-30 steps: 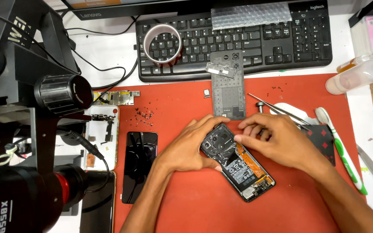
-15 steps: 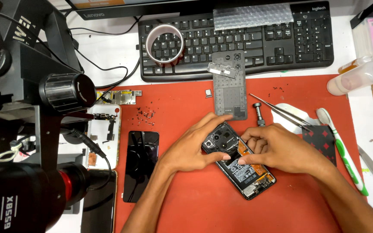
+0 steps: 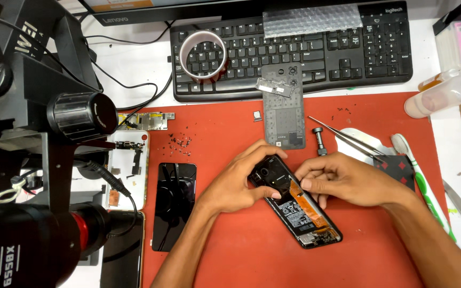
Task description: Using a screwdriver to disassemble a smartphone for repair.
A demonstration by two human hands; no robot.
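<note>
An opened black phone (image 3: 300, 213) lies slanted on the red mat (image 3: 241, 256), its battery and orange flex cable showing. My left hand (image 3: 238, 181) grips the phone's upper end, thumb on its inner side. My right hand (image 3: 342, 178) rests on the phone's right edge, fingertips pinched together over the orange cable near the middle. Whether the right fingers hold a small part is hidden. The phone's grey back cover (image 3: 284, 109) lies above, partly on the keyboard (image 3: 294, 48).
A black phone screen (image 3: 174, 205) lies left of my left arm. Tweezers (image 3: 348, 136), a small screwdriver bit (image 3: 318, 140), a toothbrush (image 3: 422, 176) and loose screws (image 3: 180, 141) sit on the mat. A tape roll (image 3: 203, 53) rests on the keyboard. A microscope stand (image 3: 38, 138) fills the left side.
My right hand has slid down from the phone's top end to its middle. The left hand keeps its grip on the upper end. The view shifted slightly.
</note>
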